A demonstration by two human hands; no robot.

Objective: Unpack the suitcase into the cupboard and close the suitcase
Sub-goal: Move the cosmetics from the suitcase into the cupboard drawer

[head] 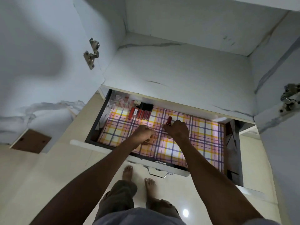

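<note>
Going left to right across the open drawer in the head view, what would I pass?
Clear organiser box → row of red tubes → left hand → right hand gripping a red tube.
</note>
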